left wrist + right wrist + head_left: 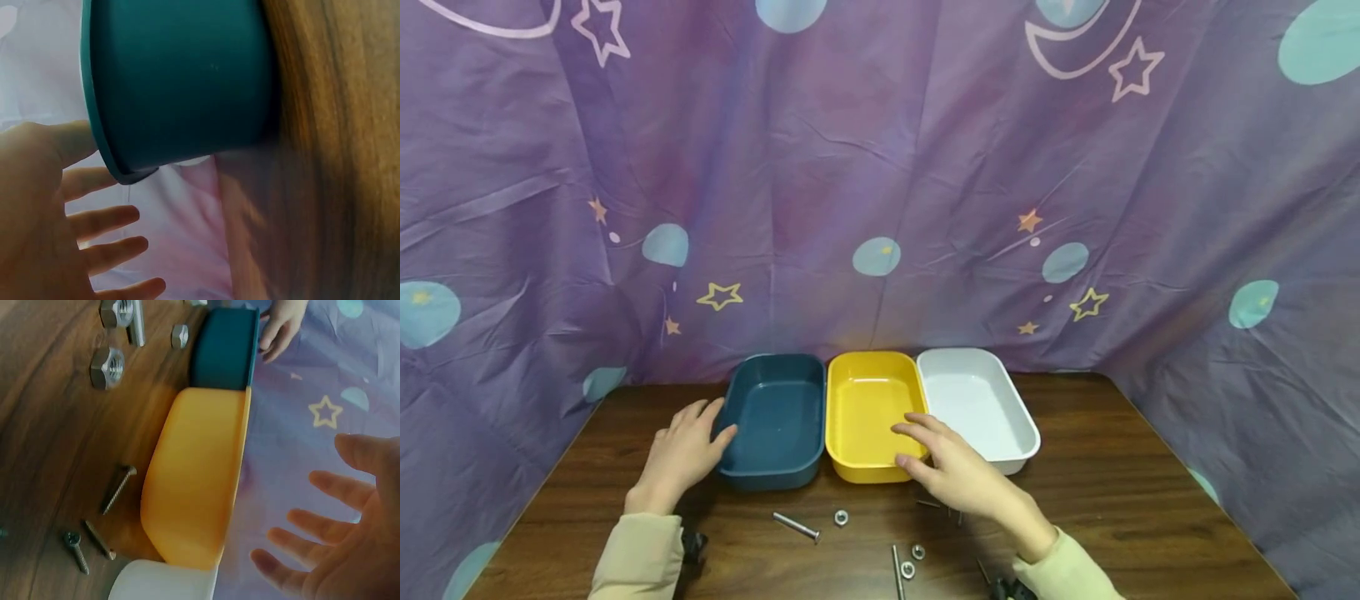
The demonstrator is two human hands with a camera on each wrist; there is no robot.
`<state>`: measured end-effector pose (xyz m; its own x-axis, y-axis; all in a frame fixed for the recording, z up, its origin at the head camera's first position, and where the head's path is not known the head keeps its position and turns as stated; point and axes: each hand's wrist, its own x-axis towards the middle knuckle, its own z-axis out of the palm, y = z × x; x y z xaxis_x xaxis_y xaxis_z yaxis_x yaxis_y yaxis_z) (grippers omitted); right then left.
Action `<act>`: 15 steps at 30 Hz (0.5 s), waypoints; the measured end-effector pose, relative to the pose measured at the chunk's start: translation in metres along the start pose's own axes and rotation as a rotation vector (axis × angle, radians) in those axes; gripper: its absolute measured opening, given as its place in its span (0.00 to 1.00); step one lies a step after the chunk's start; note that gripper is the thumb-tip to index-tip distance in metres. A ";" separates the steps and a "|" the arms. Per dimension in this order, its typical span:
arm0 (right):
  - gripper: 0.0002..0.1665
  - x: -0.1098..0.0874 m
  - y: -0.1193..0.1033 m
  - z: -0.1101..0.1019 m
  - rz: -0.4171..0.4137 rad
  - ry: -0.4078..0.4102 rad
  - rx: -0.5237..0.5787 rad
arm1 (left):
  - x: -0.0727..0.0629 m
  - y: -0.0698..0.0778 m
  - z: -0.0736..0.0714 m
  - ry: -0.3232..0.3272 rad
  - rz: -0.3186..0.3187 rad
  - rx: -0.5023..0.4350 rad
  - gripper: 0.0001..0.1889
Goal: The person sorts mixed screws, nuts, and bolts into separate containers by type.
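At the left rim of the dark teal tray (778,479) is my left hand (676,457), its thumb by the rim and its fingers spread along the outside. In the left wrist view those fingers are loose, not wrapped round the tray. My right hand (955,471) hovers over the front right part of the yellow tray (868,473), fingers spread, holding nothing. Right of the yellow tray stands the white tray (977,400), partly hidden by that hand. All three trays look bare inside where visible.
In front of the trays lie a bolt (796,527), a nut (841,517), another bolt (897,571) and two more nuts (918,552). Several small screws (119,489) lie near the yellow and white trays. A patterned purple cloth (820,208) hangs behind the wooden table (1120,500).
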<state>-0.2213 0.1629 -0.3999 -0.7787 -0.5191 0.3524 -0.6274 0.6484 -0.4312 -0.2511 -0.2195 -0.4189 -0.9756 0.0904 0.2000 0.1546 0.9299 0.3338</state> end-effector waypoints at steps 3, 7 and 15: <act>0.23 0.001 -0.005 0.004 -0.018 -0.037 0.003 | 0.002 -0.004 0.001 -0.006 -0.007 -0.011 0.31; 0.21 0.003 -0.013 0.008 -0.047 -0.087 -0.021 | 0.006 -0.012 0.004 -0.018 -0.031 -0.056 0.30; 0.20 0.004 -0.026 0.020 -0.154 -0.170 -0.106 | 0.009 -0.020 0.010 0.042 -0.130 -0.181 0.22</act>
<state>-0.2078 0.1323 -0.4040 -0.6693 -0.6966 0.2583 -0.7415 0.6046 -0.2908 -0.2646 -0.2337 -0.4334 -0.9823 -0.0449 0.1817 0.0568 0.8535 0.5180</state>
